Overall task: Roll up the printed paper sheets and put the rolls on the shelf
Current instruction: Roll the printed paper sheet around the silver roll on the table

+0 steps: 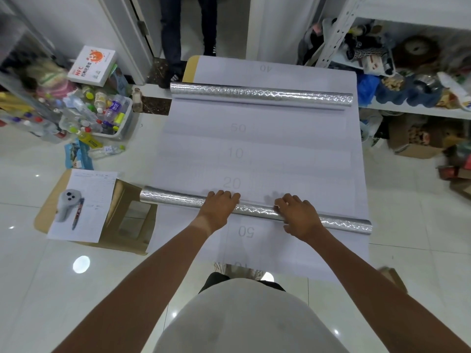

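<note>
The near silver, embossed foil-like roll (pixel 254 208) lies across the long white printed paper sheet (pixel 257 149) spread on the glossy tiled floor (pixel 51 289), its long axis running left to right, slightly tilted so that its right end sits nearer the person. Both hands are on it, set apart either side of its middle: the left hand (pixel 220 206) covers it left of centre and the right hand (pixel 299 216) right of centre, neither clearly nearer than the other. The fingers (pixel 229 196) of each hand drape over the top of the roll, loosely bent and slightly spread, with the tips reaching down its far side onto the flat sheet; whether they truly clasp the roll or only press on it cannot be told. The unrolled length of the sheet, printed with faint large numbers, stretches straight ahead, away from the fingertips, so a judgement is that the coming move is a push forward, at right angles to the roll's axis. A second silver roll (pixel 262 95) lies parallel to the near one, well apart at the far end of the sheet. The white metal shelf (pixel 407 108), crowded with goods, stands ahead to the right, closer to the right hand.
</note>
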